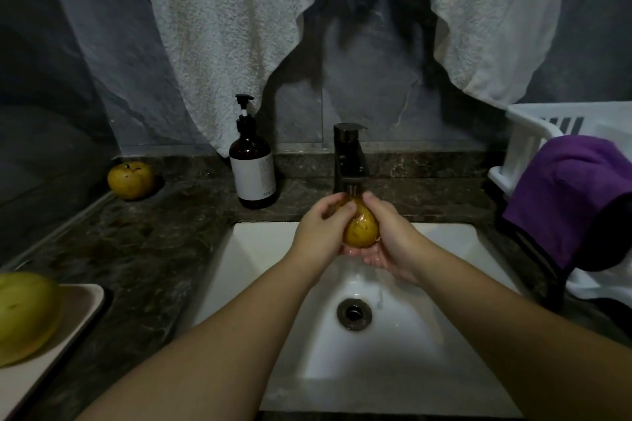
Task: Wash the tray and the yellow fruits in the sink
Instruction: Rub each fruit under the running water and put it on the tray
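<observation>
A wet yellow fruit is held over the white sink, right under the spout of the dark faucet, with water running onto it. My left hand grips its left side and my right hand cups its right side and underside. A second yellow fruit sits on the counter at the back left. A third, larger one lies on the beige tray at the near left.
A brown pump bottle stands left of the faucet. A white dish rack with a purple cloth draped over it is on the right. White towels hang on the wall behind. The drain sits mid-basin.
</observation>
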